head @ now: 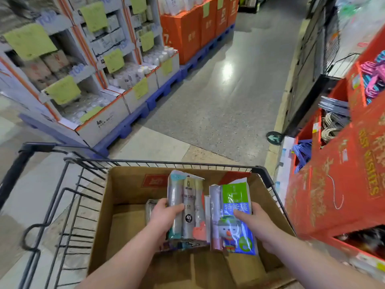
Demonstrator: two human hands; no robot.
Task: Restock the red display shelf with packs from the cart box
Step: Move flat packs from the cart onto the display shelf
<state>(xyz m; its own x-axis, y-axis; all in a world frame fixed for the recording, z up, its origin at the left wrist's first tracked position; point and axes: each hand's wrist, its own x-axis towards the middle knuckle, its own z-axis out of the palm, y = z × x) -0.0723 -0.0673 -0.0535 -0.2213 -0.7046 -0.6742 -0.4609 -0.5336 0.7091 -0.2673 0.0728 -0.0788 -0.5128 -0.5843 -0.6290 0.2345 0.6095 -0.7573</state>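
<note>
Frankly, left hand (164, 213) gripping the grey pack (185, 197), right hand (257, 224) the blue pack (235, 197), I could drop either glossy sleeve swinging to the shelf (333, 184).

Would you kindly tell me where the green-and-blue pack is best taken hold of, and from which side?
Take the green-and-blue pack by its right long edge, coming from the right, as the right hand does now. It is flat and stands upright, and the grey roll pack crowds its left edge.
</note>
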